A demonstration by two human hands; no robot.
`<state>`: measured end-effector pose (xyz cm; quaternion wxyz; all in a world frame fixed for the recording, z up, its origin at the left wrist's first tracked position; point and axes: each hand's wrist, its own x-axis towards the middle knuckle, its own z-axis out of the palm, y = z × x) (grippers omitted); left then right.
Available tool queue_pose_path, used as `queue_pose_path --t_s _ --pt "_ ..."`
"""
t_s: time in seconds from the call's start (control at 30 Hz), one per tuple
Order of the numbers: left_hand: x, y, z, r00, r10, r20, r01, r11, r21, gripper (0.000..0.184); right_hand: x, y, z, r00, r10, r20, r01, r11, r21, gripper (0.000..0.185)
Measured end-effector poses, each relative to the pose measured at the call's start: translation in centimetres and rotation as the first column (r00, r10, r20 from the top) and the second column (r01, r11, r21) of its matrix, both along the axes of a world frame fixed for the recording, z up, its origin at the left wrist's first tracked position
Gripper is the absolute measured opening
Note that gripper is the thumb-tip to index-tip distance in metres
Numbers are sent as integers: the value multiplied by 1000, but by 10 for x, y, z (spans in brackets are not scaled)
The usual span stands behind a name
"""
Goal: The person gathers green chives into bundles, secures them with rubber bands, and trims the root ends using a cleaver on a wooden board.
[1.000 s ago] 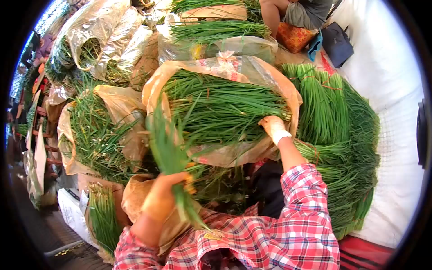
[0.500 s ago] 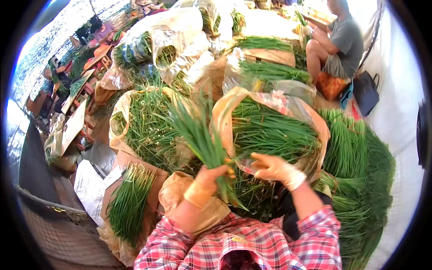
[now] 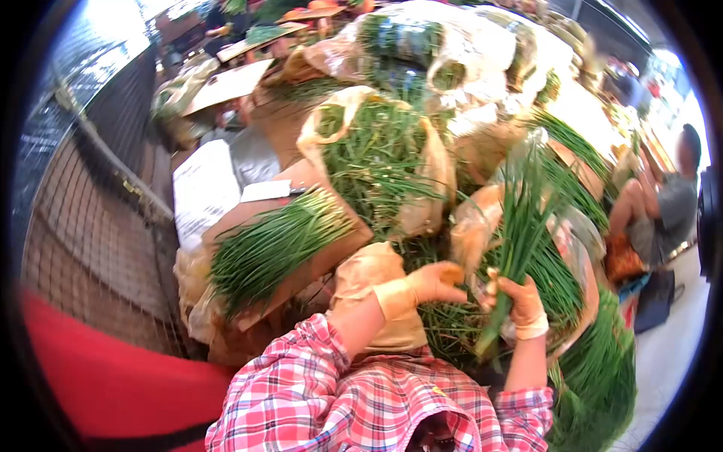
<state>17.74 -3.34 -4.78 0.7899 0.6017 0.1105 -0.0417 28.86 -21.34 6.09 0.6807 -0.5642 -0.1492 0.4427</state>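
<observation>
My right hand (image 3: 523,304), in a pale glove, grips a bunch of long green stalks (image 3: 521,226) held upright, leaves up. To its left, my left hand (image 3: 437,284), gloved too, has its fingers apart with nothing between them. Behind the held bunch lies an open plastic bag (image 3: 586,264) of green stalks. Further left, a bag (image 3: 434,188) holds loose, tangled greens. A neat pile of stalks (image 3: 275,245) rests on a cardboard sheet (image 3: 343,245) at the left, beside a knife with a wide pale blade (image 3: 265,190).
A seated person (image 3: 672,200) is at the right, near a dark bag (image 3: 655,300). More green bundles (image 3: 599,377) lie at the lower right. Mesh fencing (image 3: 98,226) and red cloth (image 3: 120,369) are at the left. Wooden boards (image 3: 228,87) and more bags stand behind.
The view has swung left. The bunch has passed from my left hand to my right hand. My left hand has let go, and my right hand has closed on the stalks.
</observation>
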Motion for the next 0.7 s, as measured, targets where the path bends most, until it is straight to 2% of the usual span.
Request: queue_pose_path --t_s 0.03,0.1,0.13,0.17,0.2,0.23,0.27,0.3,0.33,0.37,0.4,0.43,0.47,0.5,0.53,0.57,0.6,0.63,0.67,0.7 --pt "-3 17 9 982 11 188 30 977 -210 81 7 -5 -9 993 110 -34 -108 993 55 32" --pt "-13 25 43 948 56 314 104 876 -471 76 8 -2 -32 929 324 -179 -295 940 169 38" --pt "-6 25 44 905 33 424 197 850 -488 75 -2 5 -37 875 392 -285 -355 919 175 49" --pt "1 24 45 848 12 529 293 822 -489 74 -12 12 -40 805 521 -284 -475 853 218 65" --pt "-5 12 68 884 254 393 74 752 -655 66 -21 17 -47 736 588 -335 -493 805 329 68" --pt "-6 11 81 881 266 390 68 746 -662 66 -27 19 -57 663 645 -380 -488 758 434 71" --pt "-4 16 92 908 219 356 61 774 -630 58 -24 21 -67 614 699 -368 -505 705 497 85" --pt "1 18 97 934 162 319 65 801 -595 51 -23 23 -70 549 745 -379 -485 653 582 90" --pt "7 15 105 970 217 107 -70 673 -736 32 -24 20 -65 664 633 -398 -449 763 465 89" --pt "7 18 113 963 271 -14 -220 749 -625 24 -26 14 -56 774 497 -394 -379 861 340 88" --pt "17 26 97 942 332 41 -238 753 -613 22 -28 15 -45 892 443 -85 -414 879 235 85" --pt "24 30 88 912 398 94 -267 754 -600 21 -32 19 -37 893 384 235 -419 901 117 82" --pt "33 29 81 917 388 91 -262 759 -597 21 -38 22 -35 816 257 518 -256 964 -74 70" --pt "36 28 83 887 462 22 -327 660 -676 19 -39 21 -39 818 266 510 -270 960 -69 70" --pt "36 28 85 840 541 -50 -394 543 -742 18 -38 20 -46 849 202 487 -135 976 -170 61" --pt "40 27 88 790 610 -65 -474 539 -696 17 -38 24 -51 867 140 479 -7 963 -270 53" --pt "40 27 93 774 632 -33 -470 540 -698 17 -46 27 -47 892 5 452 55 991 -121 33" --pt "38 27 97 761 649 -6 -467 540 -700 17 -48 26 -51 940 -68 333 84 996 -34 34" --pt "36 30 98 789 611 63 -425 617 -662 18 -48 25 -49 946 -49 322 72 996 -60 34" --pt "34 31 97 782 621 53 -439 609 -661 18 -48 23 -46 950 -39 310 68 994 -86 36"
